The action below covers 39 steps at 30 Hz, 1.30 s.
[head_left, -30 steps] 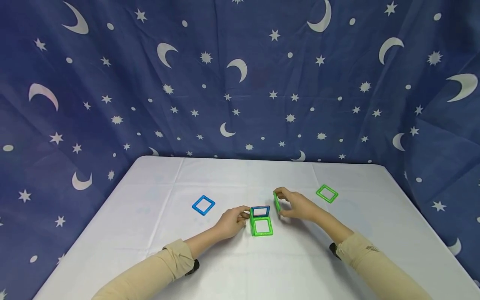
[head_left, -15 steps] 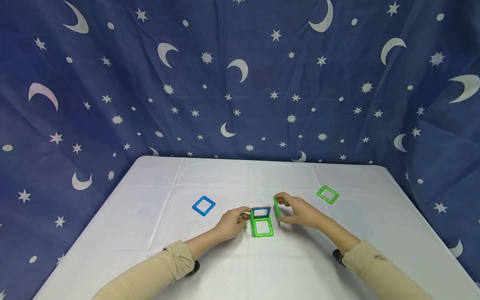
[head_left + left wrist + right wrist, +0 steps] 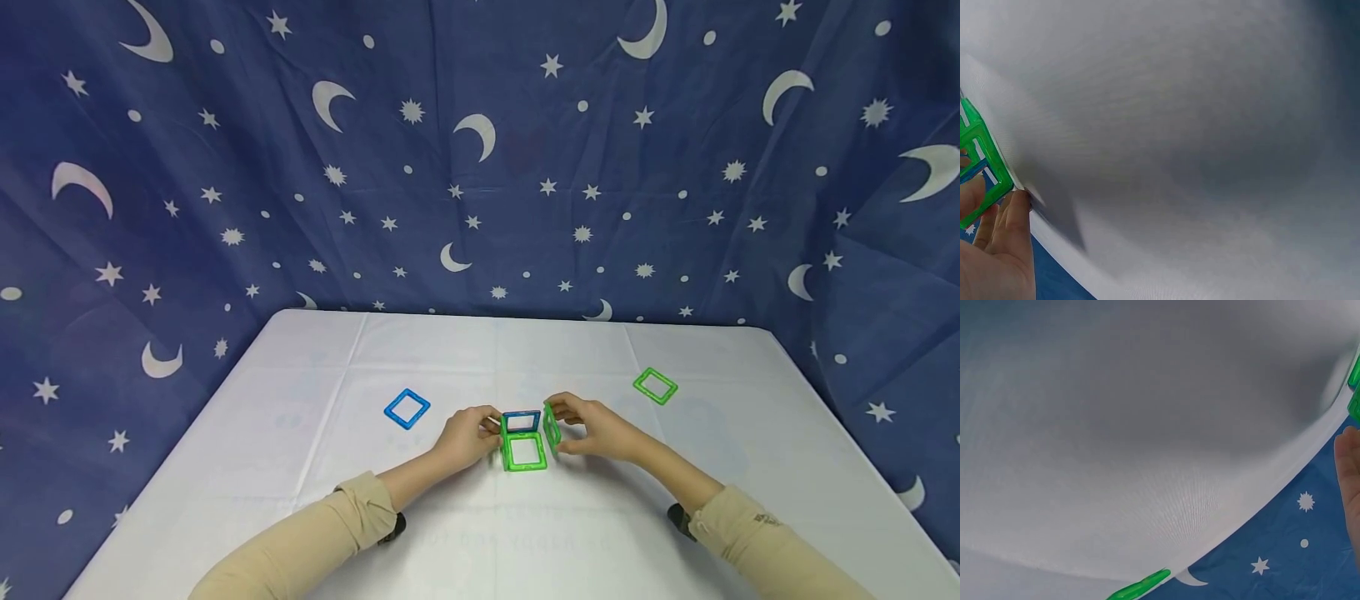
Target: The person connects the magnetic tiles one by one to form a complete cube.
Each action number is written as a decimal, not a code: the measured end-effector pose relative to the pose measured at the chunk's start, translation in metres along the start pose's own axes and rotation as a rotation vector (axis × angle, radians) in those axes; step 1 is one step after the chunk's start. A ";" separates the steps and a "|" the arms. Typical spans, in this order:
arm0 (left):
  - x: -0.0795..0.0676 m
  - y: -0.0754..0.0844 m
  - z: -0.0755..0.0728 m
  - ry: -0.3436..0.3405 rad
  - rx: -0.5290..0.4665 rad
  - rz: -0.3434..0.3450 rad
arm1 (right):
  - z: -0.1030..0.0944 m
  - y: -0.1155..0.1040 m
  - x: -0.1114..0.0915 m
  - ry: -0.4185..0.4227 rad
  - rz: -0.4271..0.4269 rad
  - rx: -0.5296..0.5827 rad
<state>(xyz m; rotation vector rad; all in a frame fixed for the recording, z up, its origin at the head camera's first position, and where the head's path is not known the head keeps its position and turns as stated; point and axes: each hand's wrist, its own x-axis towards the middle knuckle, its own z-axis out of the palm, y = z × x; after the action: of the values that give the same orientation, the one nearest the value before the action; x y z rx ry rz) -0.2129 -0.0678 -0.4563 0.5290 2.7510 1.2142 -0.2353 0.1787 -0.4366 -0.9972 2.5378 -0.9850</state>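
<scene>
Square open-frame magnetic tiles form a small corner at the table's middle. A green tile [image 3: 527, 467] lies flat, a blue tile [image 3: 522, 413] stands along its far side, and another green tile [image 3: 505, 454] stands upright on its left. My left hand [image 3: 463, 439] grips that left tile by its edges; the left wrist view shows fingers and thumb around the green frame [image 3: 999, 164]. Just right of the corner, my right hand [image 3: 600, 429] pinches a further green tile [image 3: 550, 432] upright, with a narrow gap to the flat one. The right wrist view catches only part of this hand [image 3: 1350, 475].
A loose blue tile [image 3: 396, 400] lies flat to the left, beyond my left hand. Far right lies a loose green tile [image 3: 669, 396]. White cloth covers the table [image 3: 420, 542]; a dark blue curtain [image 3: 517, 250] with moons and stars hangs behind.
My right hand has brought its green tile nearer to me and slightly left, closer to the corner, and turned it a little. My left hand stays at the left tile.
</scene>
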 end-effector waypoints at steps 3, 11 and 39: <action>0.000 0.001 0.000 0.004 0.015 0.005 | 0.002 0.001 0.000 0.000 -0.008 0.004; -0.001 0.003 -0.001 -0.015 0.011 -0.010 | 0.009 0.003 -0.004 0.007 0.005 0.001; -0.003 0.002 -0.004 -0.022 0.008 -0.001 | 0.013 -0.001 0.004 -0.004 -0.008 0.054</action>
<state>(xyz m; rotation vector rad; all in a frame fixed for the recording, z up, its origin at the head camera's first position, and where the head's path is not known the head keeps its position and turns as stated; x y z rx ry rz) -0.2102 -0.0700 -0.4524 0.5387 2.7386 1.1896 -0.2320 0.1687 -0.4457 -0.9937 2.4923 -1.0462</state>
